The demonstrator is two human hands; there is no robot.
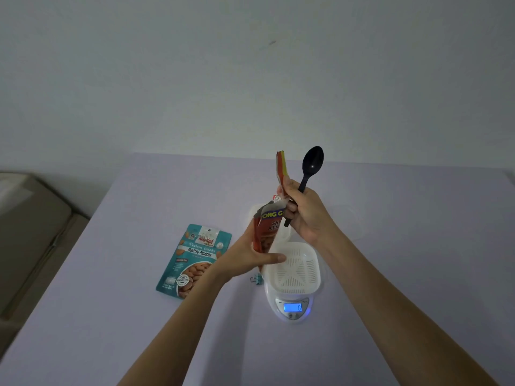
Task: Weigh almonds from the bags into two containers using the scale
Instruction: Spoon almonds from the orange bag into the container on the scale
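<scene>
Closest to the camera, below both hands, is the scale [291,307] with its blue display lit, looks like a zero but it's too small to swear by. A white slotted container [295,267] sits on it, empty as far as I can see. There's a little blue clip [257,280] on the table just under the left wrist.

The left hand [252,256] is wrapped around the lower part of the red almond bag [268,229], holding it upright above the container's left edge. The right hand [306,211] is doing double duty: fingers closed around a black spoon [311,169] with the bowl pointing up, while pinching the torn-off top strip [282,169] of the bag, which looks nearly or fully ripped free.

Off to the left of the left hand, the teal almond bag [194,260] lies flat, apparently unopened. Behind the hands there's something white, maybe the second container, mostly hidden.

So I'd say this is the bag-opening step, nothing weighed yet. Next up probably means ditching the strip, then tipping or spooning almonds slowly while watching the readout.
</scene>
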